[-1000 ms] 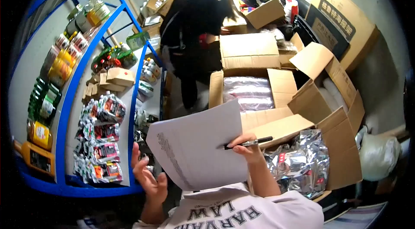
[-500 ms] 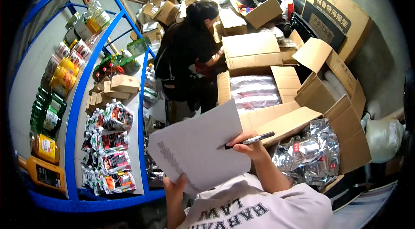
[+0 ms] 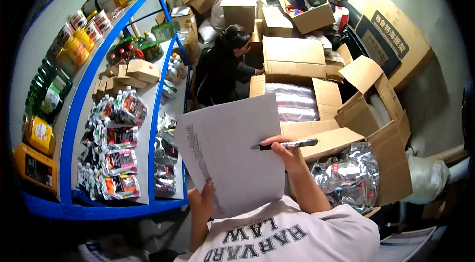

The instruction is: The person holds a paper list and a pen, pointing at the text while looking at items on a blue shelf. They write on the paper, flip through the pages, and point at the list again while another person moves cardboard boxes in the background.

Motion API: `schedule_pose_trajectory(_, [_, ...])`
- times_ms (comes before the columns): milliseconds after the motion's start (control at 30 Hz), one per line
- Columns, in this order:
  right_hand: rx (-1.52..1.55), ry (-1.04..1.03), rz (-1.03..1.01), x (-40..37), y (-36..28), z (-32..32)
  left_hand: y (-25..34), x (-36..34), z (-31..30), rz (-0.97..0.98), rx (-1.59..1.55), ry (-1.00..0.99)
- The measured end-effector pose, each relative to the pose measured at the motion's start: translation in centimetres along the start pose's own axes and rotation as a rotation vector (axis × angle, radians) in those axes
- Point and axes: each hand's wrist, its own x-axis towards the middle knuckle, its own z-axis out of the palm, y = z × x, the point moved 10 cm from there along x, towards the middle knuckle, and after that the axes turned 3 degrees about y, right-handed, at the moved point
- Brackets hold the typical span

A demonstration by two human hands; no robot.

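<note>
A white sheaf of paper (image 3: 232,158) with a column of small print along its left side is held up before my chest. My left hand (image 3: 202,201) grips its lower left edge, thumb on the front. Between the fingers of my right hand (image 3: 286,149) is a pen (image 3: 292,145) with a black end, lying nearly level. Its tip points left over a blank part of the page, and the hand overlaps the sheet's right edge. Right of that forearm, an open carton (image 3: 393,163) contains shiny silver pouches (image 3: 346,173).
Blue-framed shelving (image 3: 69,163) on the left bears bottles, jars and spouted pouches (image 3: 118,160). Ahead, a person in black (image 3: 222,69) crouches beside an open carton (image 3: 294,59) of plastic-wrapped packs. More cartons crowd the back, and a large flat box (image 3: 396,39) leans on the right wall.
The person in black has sunk lower. The sheaf stands more upright, and the pen is held more level, its tip slightly higher on the page. My view has shifted a little.
</note>
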Motion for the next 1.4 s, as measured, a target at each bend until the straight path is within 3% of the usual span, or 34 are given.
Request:
schedule_pose_trajectory(400, [0.175, -0.008, 0.088, -0.6, 0.2, 0.5, 2.2, 0.5, -1.1, 0.071, -0.047, 0.018])
schedule_pose_trajectory(533, [0.198, 0.017, 0.1, -0.7, -0.2, 0.7, 0.2, 0.4, -0.8, 0.074, 0.016, 0.011])
schedule_pose_trajectory(600, [0.023, 0.021, 0.081, -0.8, 0.2, 0.1, -0.6, 0.5, -0.5, 0.039, 0.014, 0.032])
schedule_pose_trajectory(633, [-0.064, 0.023, 0.07, -0.8, 0.4, -0.2, -1.0, 0.8, -1.2, -0.004, 0.039, 0.103])
schedule_pose_trajectory(800, [0.279, -0.037, 0.083, -0.6, 1.2, 1.9, -2.7, 2.8, -8.0, -0.185, 0.188, 0.509])
schedule_pose_trajectory(833, [0.322, -0.054, 0.092, -0.7, 1.4, 2.3, -3.5, 2.9, -9.0, -0.243, 0.072, 0.501])
schedule_pose_trajectory(900, [0.407, -0.088, 0.132, -0.9, 2.0, 3.1, -3.2, 3.4, -11.1, -0.098, 0.045, 0.567])
schedule_pose_trajectory(1167, [0.481, -0.147, 0.084, -0.8, 2.2, 5.0, -4.8, 2.3, -9.3, -0.181, -0.051, 0.376])
schedule_pose_trajectory(1233, [0.526, -0.123, 0.106, -0.8, 3.0, 4.8, -1.9, 2.5, -8.8, -0.058, -0.16, 0.418])
schedule_pose_trajectory(1267, [0.495, -0.14, 0.086, -0.8, 2.7, 4.8, -2.5, 2.4, -8.7, -0.126, -0.084, 0.364])
schedule_pose_trajectory(1400, [0.527, -0.125, 0.0, -1.1, 2.3, 4.2, -2.3, 2.5, -8.4, -0.085, -0.022, 0.363])
